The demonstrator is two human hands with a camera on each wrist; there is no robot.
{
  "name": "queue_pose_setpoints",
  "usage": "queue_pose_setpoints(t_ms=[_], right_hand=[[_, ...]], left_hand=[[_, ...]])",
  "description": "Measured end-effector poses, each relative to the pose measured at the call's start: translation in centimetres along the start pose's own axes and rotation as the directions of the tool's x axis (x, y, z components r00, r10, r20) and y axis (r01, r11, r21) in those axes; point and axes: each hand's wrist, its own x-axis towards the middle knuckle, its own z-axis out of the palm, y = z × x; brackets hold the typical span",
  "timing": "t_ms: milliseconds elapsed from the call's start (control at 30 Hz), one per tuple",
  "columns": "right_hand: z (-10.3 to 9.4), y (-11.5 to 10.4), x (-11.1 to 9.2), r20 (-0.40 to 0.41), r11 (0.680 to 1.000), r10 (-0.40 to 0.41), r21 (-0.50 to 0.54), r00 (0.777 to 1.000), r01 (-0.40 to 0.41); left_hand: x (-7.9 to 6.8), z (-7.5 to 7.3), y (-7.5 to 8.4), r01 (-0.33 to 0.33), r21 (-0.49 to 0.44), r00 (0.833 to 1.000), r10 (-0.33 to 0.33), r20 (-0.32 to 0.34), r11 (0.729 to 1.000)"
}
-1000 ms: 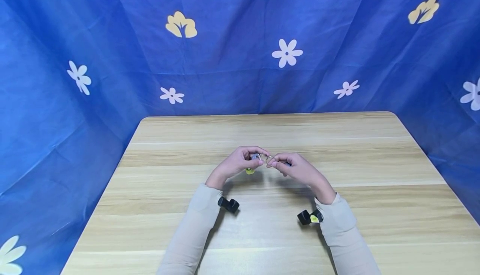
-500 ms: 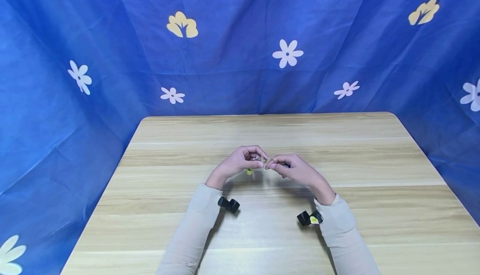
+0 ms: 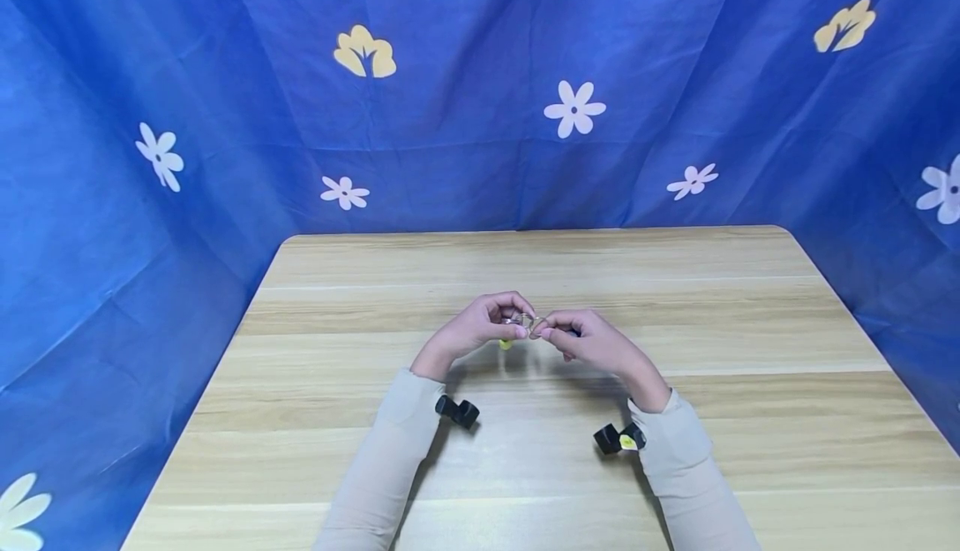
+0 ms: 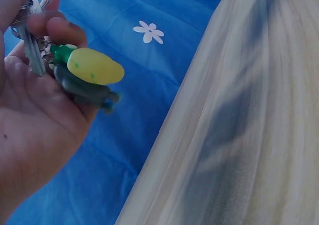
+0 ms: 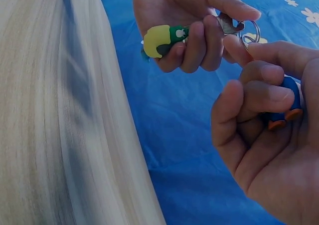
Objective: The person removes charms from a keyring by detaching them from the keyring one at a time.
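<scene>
My left hand and right hand meet fingertip to fingertip above the table. In the right wrist view, the left thumb and forefinger pinch a key by the metal key ring. At that same ring are the right hand's thumb and forefinger, pinching it. Curled left fingers hold a yellow charm with a green top, and a dark grey figure hangs beneath it. A blue charm with orange feet is tucked in the right hand's other fingers. How the rings link is too small to tell.
Both hands are over a light wooden table. Blue cloth with flower prints stands behind it and at both sides. Each wrist wears a black camera, the left one and the right one.
Both hands stay nearly in place, with small finger shifts at the ring. The blue-grey piece seen at the left fingers a second ago no longer shows there, and the yellow charm has swung slightly right.
</scene>
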Motion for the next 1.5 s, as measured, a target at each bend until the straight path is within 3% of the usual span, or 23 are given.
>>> queue_pose_setpoints(t_ms=[567,933,1133,1333,1500], right_hand=[[0.14,-0.14,0.0,-0.018,1.0,-0.001,-0.024,1.0,0.001],[0.22,-0.36,-0.03,-0.02,1.0,-0.004,-0.029,1.0,0.004],[0.2,-0.37,-0.02,-0.015,1.0,-0.003,-0.03,1.0,0.003],[0.12,-0.36,-0.12,-0.012,0.999,0.002,-0.033,1.0,-0.003],[0.14,-0.36,-0.09,-0.012,0.999,0.006,-0.045,1.0,-0.006]], left_hand=[[0.05,0.05,-0.08,-0.046,0.01,0.997,0.046,-0.069,0.999],[0.09,0.05,0.19,-0.062,0.036,0.996,0.064,-0.06,0.997],[0.1,0.15,0.25,-0.044,0.049,0.997,0.048,-0.069,0.998],[0.03,0.24,0.27,-0.007,0.0,0.998,0.007,-0.061,1.0],[-0.02,0.27,0.34,0.017,0.077,0.998,-0.012,-0.066,0.997]])
